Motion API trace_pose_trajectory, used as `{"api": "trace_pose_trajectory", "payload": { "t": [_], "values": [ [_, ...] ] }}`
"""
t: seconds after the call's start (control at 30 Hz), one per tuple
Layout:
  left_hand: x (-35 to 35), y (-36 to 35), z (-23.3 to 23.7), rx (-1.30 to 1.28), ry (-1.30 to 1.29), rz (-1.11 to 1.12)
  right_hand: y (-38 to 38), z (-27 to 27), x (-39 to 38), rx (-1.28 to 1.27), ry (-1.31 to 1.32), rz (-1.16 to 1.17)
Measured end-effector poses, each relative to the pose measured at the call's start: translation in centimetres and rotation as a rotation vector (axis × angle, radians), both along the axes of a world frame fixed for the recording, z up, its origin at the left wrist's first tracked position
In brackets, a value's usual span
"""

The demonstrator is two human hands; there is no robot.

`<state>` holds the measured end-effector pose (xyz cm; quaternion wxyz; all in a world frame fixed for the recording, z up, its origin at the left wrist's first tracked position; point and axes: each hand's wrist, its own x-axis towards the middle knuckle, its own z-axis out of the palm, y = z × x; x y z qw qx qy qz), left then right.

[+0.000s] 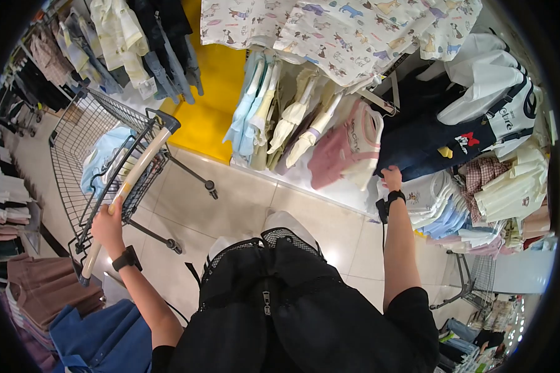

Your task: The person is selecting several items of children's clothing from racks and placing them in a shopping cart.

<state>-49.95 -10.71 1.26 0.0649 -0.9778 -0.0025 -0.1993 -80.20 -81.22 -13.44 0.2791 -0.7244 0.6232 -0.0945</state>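
My left hand point(109, 227) is wrapped round the beige handle point(144, 163) of a wire shopping cart point(68, 155). Light blue clothing point(107, 152) lies inside the cart. On the other side, my right hand point(392, 178) reaches out with its fingers closed on the lower edge of a navy garment point(429, 133), which bears a cartoon figure with a red bow. A white puff-sleeved shirt point(488, 84) with lettering is displayed together with it. Just left of my right hand hangs a pink and cream top point(348, 149).
Shirts and dresses point(261, 112) hang on a rail ahead, beneath animal-print garments point(354, 31). A yellow platform point(221, 93) stands behind the cart. Folded clothes point(442, 199) are stacked at right; another cart point(473, 280) is beyond. Brown and blue clothes point(99, 336) lie at lower left.
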Motion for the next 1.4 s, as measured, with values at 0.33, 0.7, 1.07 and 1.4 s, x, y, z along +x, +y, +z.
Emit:
{"api": "trace_pose_trajectory", "payload": {
  "t": [0.33,0.7,1.07,1.4],
  "values": [
    [0.4,0.0,-0.2,-0.005,-0.022,0.017,5.3,-2.0,-2.6,0.100,-0.065,0.213],
    [-0.5,0.9,-1.1,0.041,0.012,0.065,5.0,13.7,12.7,-0.834,-0.096,0.591],
    [-2.7,-1.0,-0.8,0.138,-0.012,0.078,-0.4,10.4,21.8,-1.035,0.050,0.634],
    [-3.5,-3.3,-1.2,0.149,-0.014,0.155,-0.2,9.5,28.8,-0.989,-0.181,1.090]
  ]
}}
